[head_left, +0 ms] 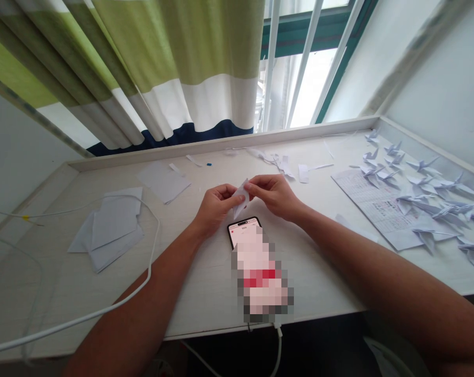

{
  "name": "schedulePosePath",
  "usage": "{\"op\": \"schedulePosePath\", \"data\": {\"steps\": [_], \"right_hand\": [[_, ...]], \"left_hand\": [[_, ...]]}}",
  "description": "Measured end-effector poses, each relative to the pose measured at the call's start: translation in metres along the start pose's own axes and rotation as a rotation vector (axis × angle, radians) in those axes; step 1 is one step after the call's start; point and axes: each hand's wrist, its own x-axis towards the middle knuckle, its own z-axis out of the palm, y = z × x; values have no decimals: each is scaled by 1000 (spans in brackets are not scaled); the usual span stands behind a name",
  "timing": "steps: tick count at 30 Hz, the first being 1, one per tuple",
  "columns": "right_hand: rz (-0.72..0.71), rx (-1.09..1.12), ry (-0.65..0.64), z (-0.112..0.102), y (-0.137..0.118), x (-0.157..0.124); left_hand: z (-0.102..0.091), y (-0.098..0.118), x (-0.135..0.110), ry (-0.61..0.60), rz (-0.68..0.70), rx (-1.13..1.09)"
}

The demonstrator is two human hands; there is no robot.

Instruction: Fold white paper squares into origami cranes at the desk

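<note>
Between my two hands, above the desk, is a small folded piece of white paper (240,205), narrow and pointed toward its lower end. My left hand (216,207) pinches its left side, thumb laid across the front. The fingers of my right hand (274,193) are closed on its upper right edge. Just below the hands lies a phone (247,246) with its screen lit, partly blurred out. Several folded paper cranes (412,204) stand at the right of the desk, some of them on a printed sheet (372,209).
Loose white sheets (117,220) overlap on the left, with more paper (164,180) behind them. Paper scraps (282,163) lie along the back. A white cable (156,235) loops over my left forearm; another cable (279,345) hangs from the phone. A raised rim (221,144) borders the desk.
</note>
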Motion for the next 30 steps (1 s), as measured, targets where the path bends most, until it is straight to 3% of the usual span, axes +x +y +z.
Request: {"op": "schedulePosePath", "data": {"steps": [4,12,24,30], "right_hand": [[24,112,-42,-4,2,0],[-34,126,-107,-9,2,-2],[-7,13,57,-3,5,0],[70,161,30,-5,8,1]], "left_hand": [[1,2,-1,-3,-27,-30],[4,4,-3,-14,-23,-71],[4,2,-3,-37,-55,-49],[4,0,-1,9,-41,0]]}}
